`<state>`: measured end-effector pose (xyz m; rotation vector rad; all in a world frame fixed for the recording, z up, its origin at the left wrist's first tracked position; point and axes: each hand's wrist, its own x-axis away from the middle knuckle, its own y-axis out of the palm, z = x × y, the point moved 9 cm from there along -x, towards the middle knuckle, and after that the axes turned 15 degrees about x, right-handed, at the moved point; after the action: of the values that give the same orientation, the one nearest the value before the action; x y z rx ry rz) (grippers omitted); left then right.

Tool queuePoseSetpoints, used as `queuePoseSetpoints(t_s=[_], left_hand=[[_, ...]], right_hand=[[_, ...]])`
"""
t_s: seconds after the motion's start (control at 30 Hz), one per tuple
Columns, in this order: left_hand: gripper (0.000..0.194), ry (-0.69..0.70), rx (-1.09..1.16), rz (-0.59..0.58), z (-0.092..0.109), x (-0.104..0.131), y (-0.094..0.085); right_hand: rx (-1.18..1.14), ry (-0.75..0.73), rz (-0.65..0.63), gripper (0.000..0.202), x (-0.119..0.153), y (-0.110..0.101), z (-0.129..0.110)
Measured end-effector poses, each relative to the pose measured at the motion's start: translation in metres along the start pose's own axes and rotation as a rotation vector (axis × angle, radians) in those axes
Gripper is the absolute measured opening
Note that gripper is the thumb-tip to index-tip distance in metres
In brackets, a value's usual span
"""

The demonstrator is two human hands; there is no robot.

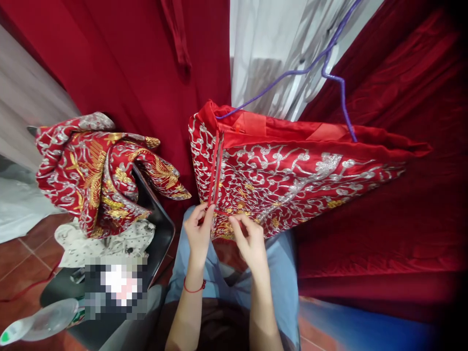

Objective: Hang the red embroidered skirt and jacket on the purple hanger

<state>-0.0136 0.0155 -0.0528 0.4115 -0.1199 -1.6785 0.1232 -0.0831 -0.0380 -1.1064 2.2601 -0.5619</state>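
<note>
A red skirt-like garment (288,180) with silver and gold embroidery hangs in front of me from a purple wire hanger (285,75). Narrow red ribbons (214,170) run down its left part from the waistband. My left hand (199,229) pinches a ribbon between thumb and fingers, low at the garment's left side. Just to the right, my right hand (250,239) is closed, thumb against fingers, on the same ribbon. A short stretch of it spans the gap between both hands. The garment's lower part hangs down towards my knees.
At left, a black chair (161,222) bears a folded red embroidered garment (87,170) and a white dotted cloth (109,241). A clear plastic bottle (47,319) lies at the lower left, near a blurred patch. Red curtains (127,63) hang behind, with white drapery (256,39) between them.
</note>
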Motion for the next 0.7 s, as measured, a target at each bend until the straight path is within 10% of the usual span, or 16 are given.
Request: queuePoseSetpoints(t_s=[0.17,0.7], left_hand=[[0.02,0.001,-0.032,-0.202,-0.005,0.004,0.019],[0.025,-0.108,0.094,-0.188,0.019,-0.002,0.005]], right_hand=[[-0.166,-0.063,0.036,0.024,-0.026,-0.014,-0.027],[0.223,-0.304,-0.014,0.05,-0.058,0.005,-0.075]])
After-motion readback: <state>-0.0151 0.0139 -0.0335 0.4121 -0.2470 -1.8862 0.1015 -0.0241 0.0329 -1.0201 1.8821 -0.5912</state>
